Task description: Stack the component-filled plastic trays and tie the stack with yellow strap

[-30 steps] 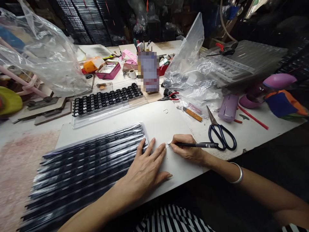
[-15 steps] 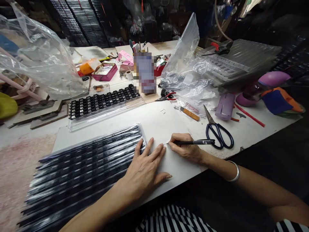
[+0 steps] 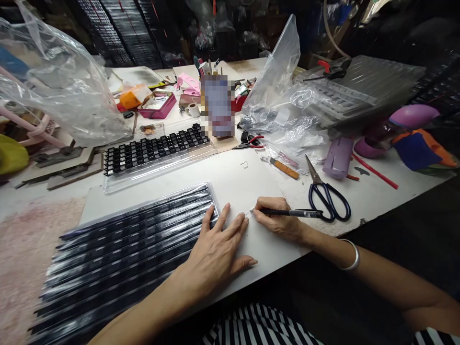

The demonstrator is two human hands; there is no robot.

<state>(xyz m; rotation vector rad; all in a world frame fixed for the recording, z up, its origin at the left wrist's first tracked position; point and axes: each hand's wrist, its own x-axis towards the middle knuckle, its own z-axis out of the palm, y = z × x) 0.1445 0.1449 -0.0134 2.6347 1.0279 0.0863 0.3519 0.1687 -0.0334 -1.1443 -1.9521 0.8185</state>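
Observation:
My right hand (image 3: 278, 219) pinches a black pen (image 3: 293, 212), its tip low over a white board (image 3: 230, 179). Small dark marks (image 3: 247, 213) show between the pen tip and my left fingertips. Spread flat, my left hand (image 3: 217, 249) presses on the board, with its outer fingers at the right edge of a clear tray (image 3: 136, 235) of long black strips. Its thumb points right, towards the board's near edge. Beyond my right hand lie scissors (image 3: 326, 194) with dark handles. A small bent wire (image 3: 244, 165) rests on the board.
A second clear tray with black toothed pieces (image 3: 154, 148) lies behind. Red-handled pliers (image 3: 251, 142), an orange-handled cutter (image 3: 285, 168) and a purple cylinder (image 3: 338, 158) are to the right. Crumpled plastic bags (image 3: 287, 115), a magenta tray (image 3: 158, 106) and stacked clear trays (image 3: 373, 86) stand farther back.
The view has shifted slightly. My right hand and the pen have moved a little rightward along the marks, while my left hand stays in place on the board.

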